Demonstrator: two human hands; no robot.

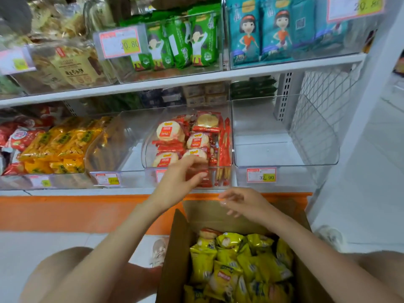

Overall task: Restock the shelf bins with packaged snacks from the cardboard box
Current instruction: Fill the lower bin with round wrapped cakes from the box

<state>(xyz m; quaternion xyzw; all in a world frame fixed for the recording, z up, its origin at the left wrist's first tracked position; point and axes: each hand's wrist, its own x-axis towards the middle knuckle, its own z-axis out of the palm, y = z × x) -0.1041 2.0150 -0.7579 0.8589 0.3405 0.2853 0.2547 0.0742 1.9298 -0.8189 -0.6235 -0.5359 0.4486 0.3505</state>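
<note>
Nearest, the cardboard box (176,248) stands open on the floor between the person's knees, right of centre, filled with yellow snack packets (236,261). Just beyond them, over the box's far edge, the right hand (242,204) hovers with fingers loosely curled and slightly apart, holding nothing.

The left hand (175,184) reaches further, past the orange base strip (65,211) of the shelving, to the front of the middle clear bin (146,149) on the lower shelf. Its fingers lie on top and its thumb underneath, pinching a red packet (200,179) at the bin's front rim; the packet is blurred. Inside that bin lie more red packets of round rice crackers (168,132), piled flat on the left and standing on edge along the right wall.

To the right stands another clear bin (262,119) with a price tag (261,174) reading 32.90. To the left, a bin holds orange-yellow packets (61,145).

Farthest, on the upper shelf, green packets (181,42) stand upright beside teal packets (262,31), each printed with a cartoon figure.
</note>
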